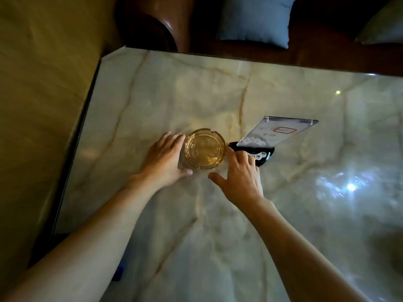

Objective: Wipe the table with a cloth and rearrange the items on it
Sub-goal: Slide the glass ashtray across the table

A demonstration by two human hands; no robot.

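The glossy, veined marble tabletop (196,214) mirrors the lights. The left hand (165,158) lies relaxed against the amber ashtray (205,149) between both hands. The right hand (239,177), fingers spread, rests on the black sign stand (265,156). Beyond them are a leather sofa (157,25) and a blue cushion (255,20).

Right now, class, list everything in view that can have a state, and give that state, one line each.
table: glossy, glare spots on its right.
ashtray: upright, empty.
black base: flat on the table.
sign holder: slotted in the black base, leaning back.
left grip: open, fingers straight beside the ashtray.
right grip: open, fingers resting on the black base, thumb spread.
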